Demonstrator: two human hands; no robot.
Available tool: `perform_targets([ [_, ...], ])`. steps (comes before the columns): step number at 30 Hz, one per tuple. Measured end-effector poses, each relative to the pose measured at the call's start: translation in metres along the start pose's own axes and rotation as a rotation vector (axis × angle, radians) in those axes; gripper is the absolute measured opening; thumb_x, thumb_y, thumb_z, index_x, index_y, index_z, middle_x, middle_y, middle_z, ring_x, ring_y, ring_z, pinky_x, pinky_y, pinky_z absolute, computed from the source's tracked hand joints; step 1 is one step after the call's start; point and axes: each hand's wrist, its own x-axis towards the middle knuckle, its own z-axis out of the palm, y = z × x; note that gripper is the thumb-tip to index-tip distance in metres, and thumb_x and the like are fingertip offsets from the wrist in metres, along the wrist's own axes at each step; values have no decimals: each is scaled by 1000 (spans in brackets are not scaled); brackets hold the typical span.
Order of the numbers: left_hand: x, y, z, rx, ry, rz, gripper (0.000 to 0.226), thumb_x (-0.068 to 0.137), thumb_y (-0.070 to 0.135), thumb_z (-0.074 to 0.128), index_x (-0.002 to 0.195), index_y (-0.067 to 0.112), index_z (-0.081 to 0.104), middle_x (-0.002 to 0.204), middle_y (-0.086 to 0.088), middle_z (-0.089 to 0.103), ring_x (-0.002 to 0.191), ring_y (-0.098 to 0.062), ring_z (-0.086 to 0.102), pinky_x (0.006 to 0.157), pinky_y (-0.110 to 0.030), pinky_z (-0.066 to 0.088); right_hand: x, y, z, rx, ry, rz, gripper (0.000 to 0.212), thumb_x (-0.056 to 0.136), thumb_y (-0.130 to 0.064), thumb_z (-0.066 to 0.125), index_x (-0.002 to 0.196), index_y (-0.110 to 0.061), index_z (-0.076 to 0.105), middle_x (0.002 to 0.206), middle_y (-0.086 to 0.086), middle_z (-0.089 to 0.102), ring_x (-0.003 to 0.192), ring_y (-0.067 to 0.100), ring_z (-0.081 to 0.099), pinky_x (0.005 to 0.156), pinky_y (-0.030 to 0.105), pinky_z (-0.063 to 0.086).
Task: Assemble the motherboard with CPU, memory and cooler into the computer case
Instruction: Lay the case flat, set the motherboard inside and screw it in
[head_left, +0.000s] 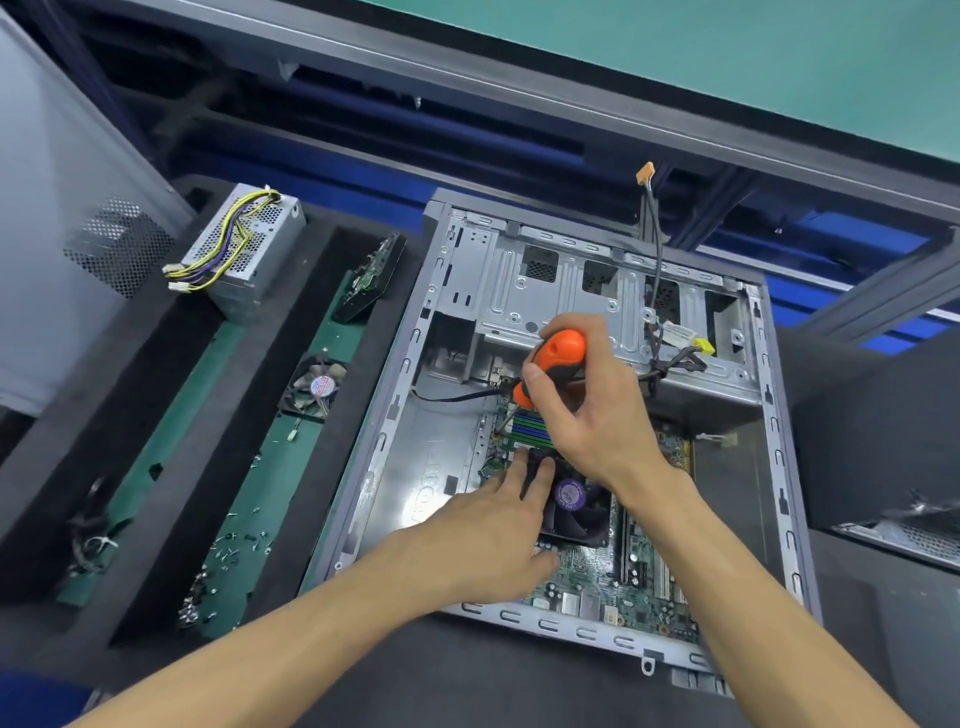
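Observation:
The open grey computer case (774, 452) lies flat on the bench. Inside it sits the green motherboard (597, 592) with its black cooler fan (576, 506) and the blue and green memory slots (530, 428). My right hand (587, 415) grips an orange and black screwdriver (556, 358), whose tip points down at the board's upper left corner beside the memory slots. My left hand (493, 525) lies on the board with straight fingers touching the cooler's left edge.
A silver power supply (244, 249) with yellow and purple wires stands at the back left. A small loose fan (314, 387), a circuit board (371, 280) and several scattered screws (234, 551) lie in green-lined foam troughs on the left. Cables (657, 291) hang over the case's drive cage.

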Motion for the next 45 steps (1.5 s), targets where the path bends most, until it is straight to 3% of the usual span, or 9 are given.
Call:
perform_targets([
  [12,-2,0,0,-4,11,-12,87,99,50,43,157,19,-14,165,-14,-14,152,-33,8,119,-48,21,1,4,6,-44,-37,3,30,94,-47,60,115,-35,41,77,-4,61,59,19,60,57,44,52],
  [15,-4,3,-2,7,102,-41,76,99,46,45,158,19,6,164,-12,11,147,-32,25,111,-48,34,3,1,8,-76,-20,12,40,89,-58,65,107,-32,40,83,-6,63,63,15,60,57,41,53],
  [18,-12,1,-17,86,364,-50,36,98,36,43,129,21,53,130,-4,56,116,-29,56,87,-43,51,6,-2,11,-24,-39,53,50,83,-61,71,100,-28,38,87,-2,66,73,22,64,63,45,54],
  [20,-19,-5,-36,72,474,-79,24,95,27,42,105,21,63,107,-3,67,97,-30,64,80,-43,53,6,-3,14,-1,-49,76,52,82,-61,72,97,-29,34,78,0,64,66,20,60,59,42,52],
  [24,-32,-14,-76,0,703,-114,28,92,28,32,94,18,58,82,-1,67,78,-33,63,72,-45,52,6,-3,15,18,-23,115,49,79,-60,69,95,-29,33,65,0,56,54,19,48,51,37,44],
  [28,-39,0,-101,49,933,-58,40,91,62,27,97,24,39,62,6,50,61,-29,55,59,-37,41,7,-4,16,68,-49,136,45,72,-56,60,93,-28,32,60,-13,52,49,6,44,47,18,33],
  [33,-30,14,-113,301,847,-74,44,90,63,47,90,19,39,62,4,41,67,-31,53,60,-36,39,6,-4,20,118,-109,148,48,68,-54,64,97,-26,37,66,-2,58,59,20,58,52,42,46],
  [41,-34,11,-134,158,577,158,22,85,18,68,105,20,59,102,4,58,92,-17,55,84,-36,45,-5,8,2,279,-126,56,28,84,-44,72,105,-53,56,76,-22,60,63,4,53,64,17,44],
  [45,-36,9,-130,232,598,109,31,84,44,65,103,23,53,95,6,58,85,-19,57,76,-37,48,-7,3,5,261,-118,57,21,82,-43,71,92,-54,56,72,-17,59,63,2,50,62,13,39],
])
